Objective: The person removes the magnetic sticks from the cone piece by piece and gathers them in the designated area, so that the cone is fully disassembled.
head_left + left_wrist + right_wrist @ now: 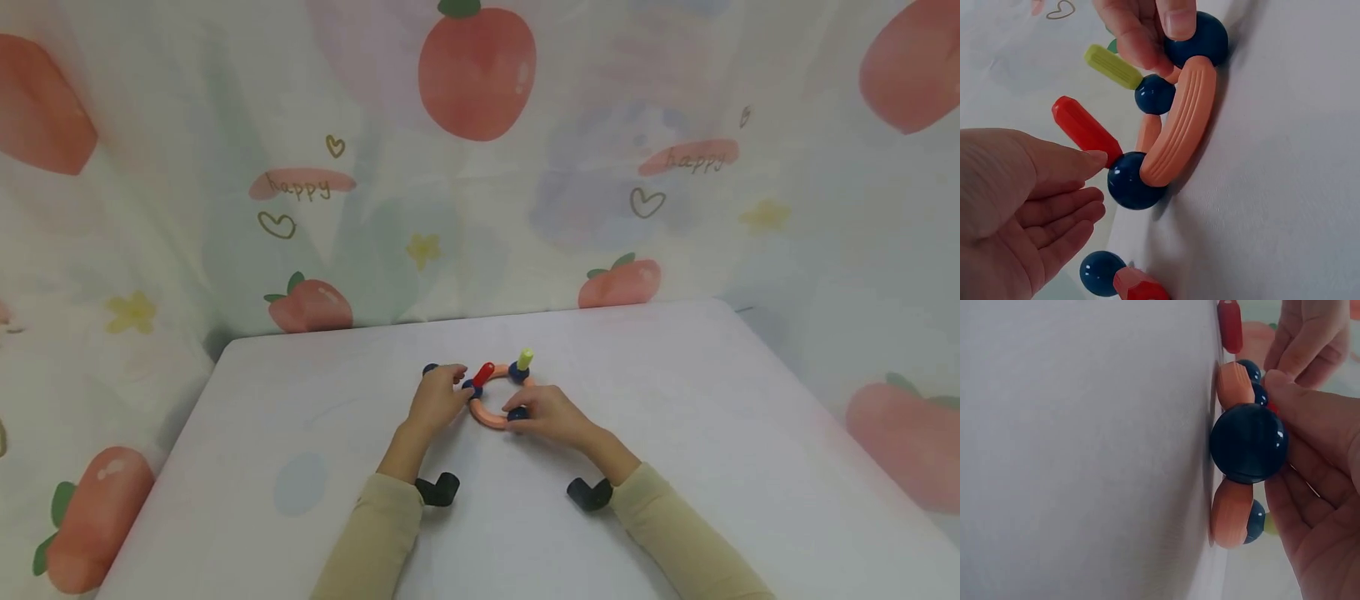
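Observation:
On the table, curved orange sticks and blue balls make a ring. A straight red stick slants up from one ball, and a yellow-green stick rises from another at the back. My left hand is at the ring's left side, its thumb touching the red stick's base while the other fingers stay apart from it. At the near right, my right hand pinches a blue ball of the ring between thumb and fingers.
Left of the ring lies another blue ball with a red piece against it, partly hidden by the left hand in the head view. Black wrist mounts stick out from both sleeves. A fruit-patterned cloth hangs behind the white table.

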Demonstrator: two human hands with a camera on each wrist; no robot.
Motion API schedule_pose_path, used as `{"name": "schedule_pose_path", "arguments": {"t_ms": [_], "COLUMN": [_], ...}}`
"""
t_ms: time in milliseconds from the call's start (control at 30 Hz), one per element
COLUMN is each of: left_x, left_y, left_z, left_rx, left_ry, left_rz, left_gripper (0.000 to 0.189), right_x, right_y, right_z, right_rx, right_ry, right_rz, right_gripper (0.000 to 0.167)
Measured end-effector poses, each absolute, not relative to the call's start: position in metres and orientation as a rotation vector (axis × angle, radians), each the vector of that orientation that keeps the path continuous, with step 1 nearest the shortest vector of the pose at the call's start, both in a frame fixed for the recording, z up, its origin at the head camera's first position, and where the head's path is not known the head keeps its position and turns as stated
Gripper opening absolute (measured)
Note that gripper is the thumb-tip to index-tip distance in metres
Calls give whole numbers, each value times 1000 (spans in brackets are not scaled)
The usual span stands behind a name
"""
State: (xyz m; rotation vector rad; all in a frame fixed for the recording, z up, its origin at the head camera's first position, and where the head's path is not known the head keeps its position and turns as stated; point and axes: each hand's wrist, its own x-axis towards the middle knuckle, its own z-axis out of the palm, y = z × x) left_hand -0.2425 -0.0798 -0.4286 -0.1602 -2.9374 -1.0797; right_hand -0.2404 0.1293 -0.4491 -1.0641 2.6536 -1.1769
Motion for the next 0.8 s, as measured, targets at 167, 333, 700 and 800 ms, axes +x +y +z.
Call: {"name": "schedule_pose_path", "arguments": {"t_ms": [167, 333, 700, 800], "left_x": [-247, -246, -227, -222], "left_y": [-78, -80, -67, -64], "left_z": [-431, -436, -437, -436], "left_rx": [-184, -270, -329, -356], "left_ry": [-2972, -3008, -3031, -3013], "left_rz": [-1089, -1024, -857, -856], "left_gripper": [38, 28, 26, 26], "right_x": [-240, -238, -235, -235], "right_y": [127, 137, 157, 161], "right_z": [-447, -449, -449, -450], "right_rx": [-1119, -1133, -930, -793], "right_ry": [2685, 2725, 2834, 2871], "right_rz": [-1156, -1137, -1162, -1177], "right_gripper": [19, 18, 23, 26]}}
